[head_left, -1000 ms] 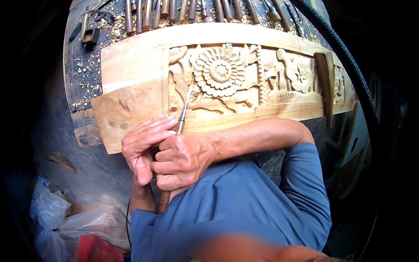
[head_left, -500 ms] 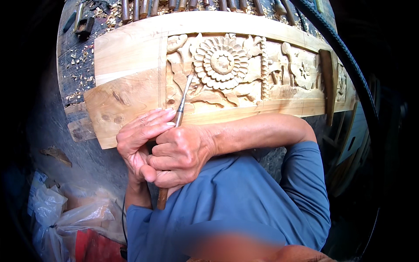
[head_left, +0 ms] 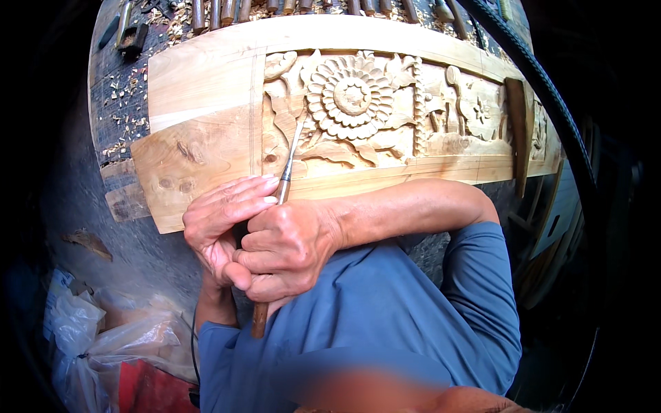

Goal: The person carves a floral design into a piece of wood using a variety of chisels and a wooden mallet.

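My right hand (head_left: 286,248) is closed in a fist around the wooden handle of a carving chisel (head_left: 289,165); the handle's butt sticks out below the fist, against my blue shirt. Beside it, my left hand (head_left: 213,220) has its fingers laid together against the chisel near the metal collar, and its thumb meets the right fist. The narrow steel blade slants up and away, its tip touching the carved relief just left of a many-petalled flower (head_left: 351,95). This relief belongs to a long pale wooden board (head_left: 200,82), whose left end is uncarved.
Several tool handles (head_left: 227,12) line the far side of the dark workbench (head_left: 113,89), among wood shavings. A dark wooden bar (head_left: 520,134) lies across the board's right part. A black cable (head_left: 551,89) arcs at right. Plastic bags (head_left: 117,337) sit at lower left.
The chisel tip has shifted slightly up and to the right along the relief beside the flower. Both hands keep nearly the same place and hold.
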A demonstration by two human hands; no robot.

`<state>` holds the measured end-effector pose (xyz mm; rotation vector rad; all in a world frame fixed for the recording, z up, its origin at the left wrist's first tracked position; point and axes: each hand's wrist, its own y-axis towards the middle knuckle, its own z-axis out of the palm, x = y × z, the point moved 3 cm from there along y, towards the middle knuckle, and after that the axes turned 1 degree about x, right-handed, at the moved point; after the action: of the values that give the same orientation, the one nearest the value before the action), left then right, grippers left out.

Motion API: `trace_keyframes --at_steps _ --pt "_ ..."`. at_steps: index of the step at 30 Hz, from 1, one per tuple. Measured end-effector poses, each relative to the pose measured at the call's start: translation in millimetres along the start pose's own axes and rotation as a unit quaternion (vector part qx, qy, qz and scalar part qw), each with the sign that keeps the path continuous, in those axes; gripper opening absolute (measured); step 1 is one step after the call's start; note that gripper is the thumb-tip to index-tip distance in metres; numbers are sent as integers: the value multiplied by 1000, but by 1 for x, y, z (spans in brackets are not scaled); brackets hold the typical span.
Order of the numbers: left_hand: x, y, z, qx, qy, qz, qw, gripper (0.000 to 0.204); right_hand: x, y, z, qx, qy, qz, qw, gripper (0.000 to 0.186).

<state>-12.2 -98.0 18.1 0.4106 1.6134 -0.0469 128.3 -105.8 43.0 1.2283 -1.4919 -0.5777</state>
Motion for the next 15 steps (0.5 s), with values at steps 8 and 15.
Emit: trace_keyframes --at_steps 8,15 --pt "-1 -1 -1 6 -13 -16 1000 97 -2 -9 5 17 10 -12 1000 32" --pt "-3 2 -1 21 4 -4 1000 87 -6 -13 1 79 -4 -55 995 31"
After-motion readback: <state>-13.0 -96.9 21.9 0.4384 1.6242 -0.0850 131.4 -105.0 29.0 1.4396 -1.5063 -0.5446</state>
